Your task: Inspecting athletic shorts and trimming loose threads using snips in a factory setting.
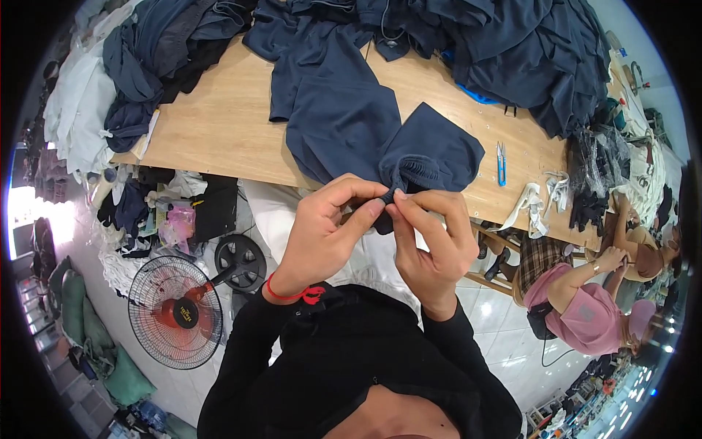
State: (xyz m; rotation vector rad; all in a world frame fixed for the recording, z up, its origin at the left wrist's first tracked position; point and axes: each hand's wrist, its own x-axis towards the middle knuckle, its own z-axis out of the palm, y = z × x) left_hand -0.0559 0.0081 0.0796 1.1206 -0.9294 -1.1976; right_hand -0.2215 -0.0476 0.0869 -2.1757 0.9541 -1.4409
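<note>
both my hands pinch the gathered waistband edge of the navy garment (409,157) at the near edge of the wooden table (219,124). left hand (325,234) fingers closed on the fabric, thumb and forefinger tight; right hand (431,241) same, fingertips nearly touching the left's. risk as i judge it: soft knit could slip out of such a small pinch, or the piece could slide off the table edge since it overhangs. cloth is matte, limp, ribbed at the band. blue thread snips (501,162) lie nearby, thin and pointed.
</note>
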